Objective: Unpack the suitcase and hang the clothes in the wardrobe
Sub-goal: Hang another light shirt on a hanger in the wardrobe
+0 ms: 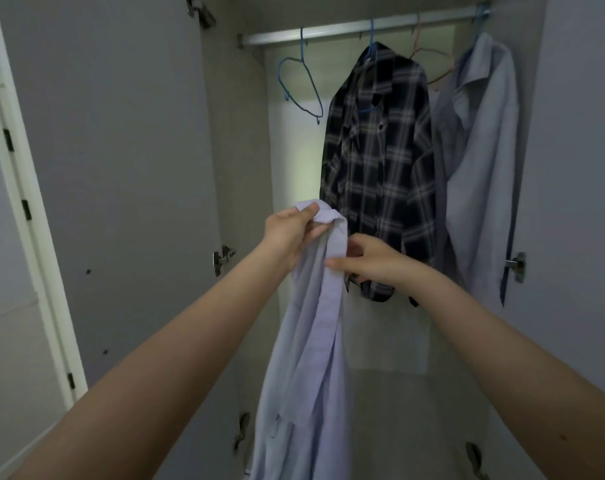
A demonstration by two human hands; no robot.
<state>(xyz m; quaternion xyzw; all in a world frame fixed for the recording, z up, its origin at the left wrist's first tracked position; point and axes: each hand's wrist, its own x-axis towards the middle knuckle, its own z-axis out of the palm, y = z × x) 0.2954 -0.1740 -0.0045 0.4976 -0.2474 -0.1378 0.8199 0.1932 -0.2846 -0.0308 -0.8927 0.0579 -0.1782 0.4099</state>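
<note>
Two shirts hung: dark plaid flannel shirt (380, 168), pale grey-blue cotton shirt (481, 161). Left hand (290, 233) and right hand (370, 261) pinching limp lilac cotton shirt (311, 341); empty blue wire hanger (299, 84) waiting.

I'm looking into the open wardrobe (245, 168), and what carries everything here is the metal rail (363, 27) running across its top. From my left, a bare blue hanger (299, 81) hooks over it. Next hangs a dark plaid shirt (380, 174) on another blue hanger (371, 46). Just beside that a thin pinkish hanger (432, 60) sits on the rail, tucked partly behind the clothes. At the far right end a pale blue shirt (481, 161) hangs touching the plaid one, close to the wardrobe's right wall.
</note>
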